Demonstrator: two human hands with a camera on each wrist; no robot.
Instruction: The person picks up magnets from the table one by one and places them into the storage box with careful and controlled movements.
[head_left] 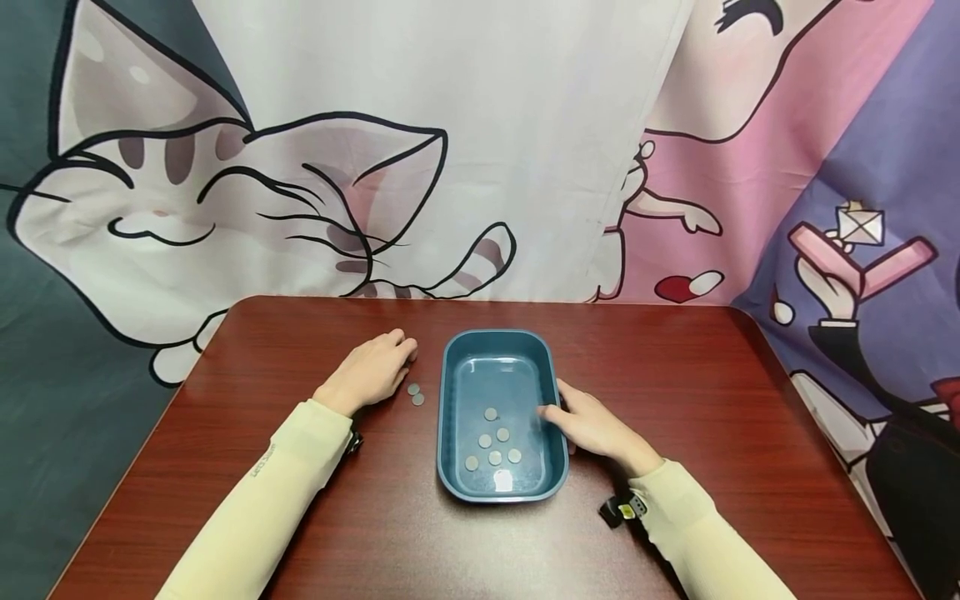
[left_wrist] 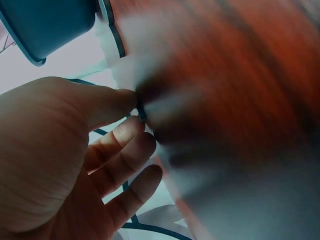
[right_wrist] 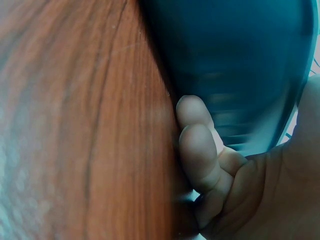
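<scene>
Between thumb and fingertips, my left hand [head_left: 371, 369] pinches a small thin coin [left_wrist: 141, 111], which shows as a dark edge in the left wrist view. Close by that hand, two more silver-grey coins [head_left: 417, 400] lie on the table, one touching or just beside the other. A blue rectangular tray [head_left: 459, 333] stands to the right of them, with several loose coins [head_left: 495, 457] spread over the near half of its floor. My right hand [head_left: 596, 425] grips the tray's right side, its thumb over the rim and its fingers against the outer wall.
The tray stands on a reddish-brown wooden table [head_left: 660, 358] with rounded far corners. Behind the far edge hangs a cloth [head_left: 555, 167] printed with cartoon cats and figures. A dark object [head_left: 911, 492] is at the right, past the table's edge.
</scene>
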